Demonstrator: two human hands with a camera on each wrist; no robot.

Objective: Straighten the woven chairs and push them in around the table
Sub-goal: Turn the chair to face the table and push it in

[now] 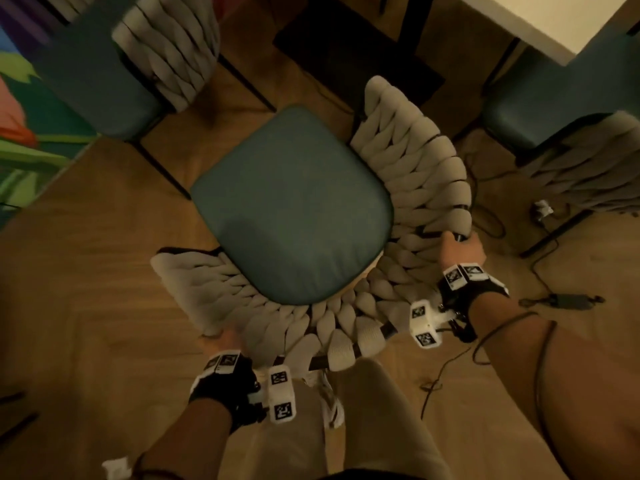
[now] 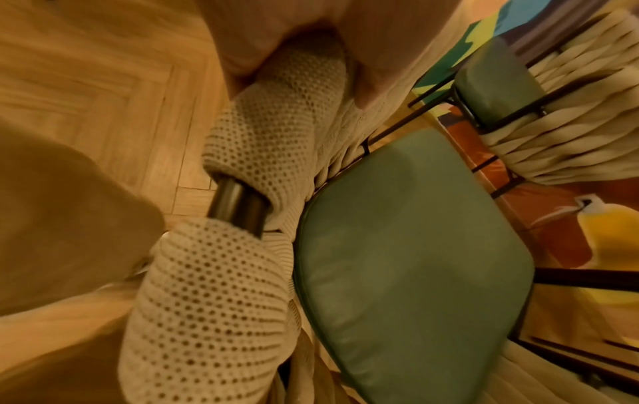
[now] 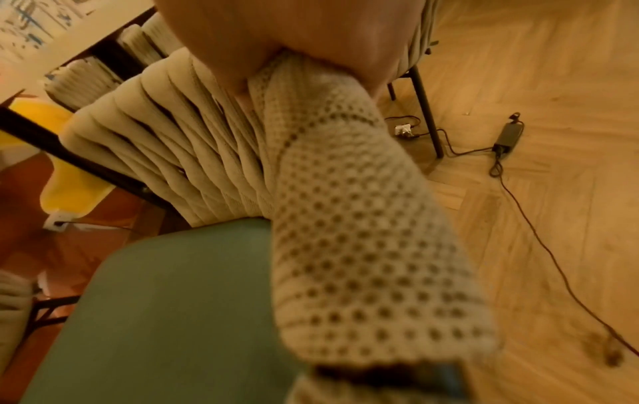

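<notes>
A woven chair [image 1: 408, 188] with a teal seat cushion [image 1: 294, 206] stands on the wood floor just in front of me, its curved cream backrest toward me. My left hand [image 1: 227, 337] grips the backrest rim at its left end; the left wrist view shows the fingers [image 2: 263, 41] curled over a mesh-wrapped tube [image 2: 273, 128]. My right hand [image 1: 460, 245] grips the rim on the right side, fingers [image 3: 311, 41] wrapped round the woven rim [image 3: 345, 218]. The white table [image 1: 547, 19] is at the top right.
Another woven chair [image 1: 166, 53] stands at the upper left and a third [image 1: 571, 140] at the right, by the table. A power adapter [image 1: 571, 301] and cables [image 1: 485, 216] lie on the floor to the right. A colourful rug [image 1: 20, 109] covers the left.
</notes>
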